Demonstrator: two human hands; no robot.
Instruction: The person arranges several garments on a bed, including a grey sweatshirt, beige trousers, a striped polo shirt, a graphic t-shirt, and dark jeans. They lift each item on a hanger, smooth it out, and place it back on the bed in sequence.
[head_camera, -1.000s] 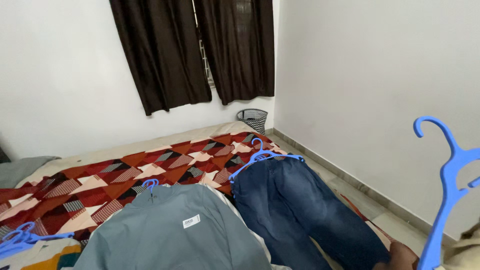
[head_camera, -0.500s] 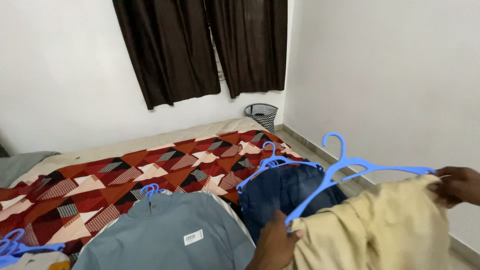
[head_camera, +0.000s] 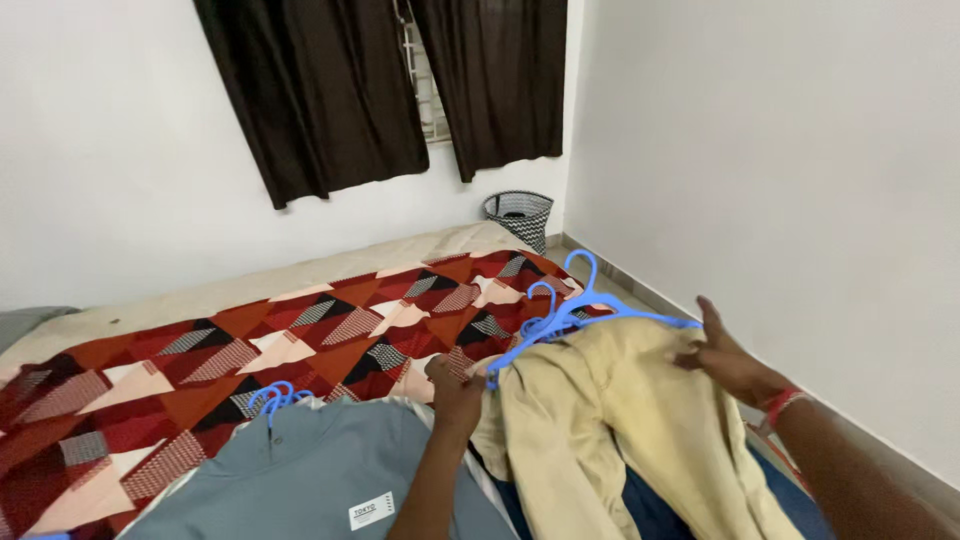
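Both of your hands are on the beige cotton trousers (head_camera: 620, 420), which hang from a blue plastic hanger (head_camera: 590, 318) and now rest spread on the bed. Your left hand (head_camera: 455, 392) is closed around the left end of the hanger bar and the waistband there; your right hand (head_camera: 722, 360) lies partly open, fingers flat against the right end of the waistband, thumb raised. Half a second earlier the garment was lifted in front of you with the hanger tilted; a second ago only the hanger showed, at the right edge of view. It has since come down over the dark blue denim jeans (head_camera: 650, 505), which now show only as a strip beneath it, so this piece looks laid on the stack.

Largest to smallest:
- red, orange and cream patchwork bedspread (head_camera: 250, 350), printed with triangles, flat and matte
- dark brown curtains (head_camera: 330, 90), heavy, in vertical folds
- beige trousers, soft, creased, two legs fanning toward you
- grey-blue collared shirt (head_camera: 320, 470), smooth, with a small white label, on its own blue hanger (head_camera: 272, 398)
- woven black-and-white waste basket (head_camera: 520, 215) in the corner
- second blue hanger hook (head_camera: 545, 300), thin and curved, just behind the first
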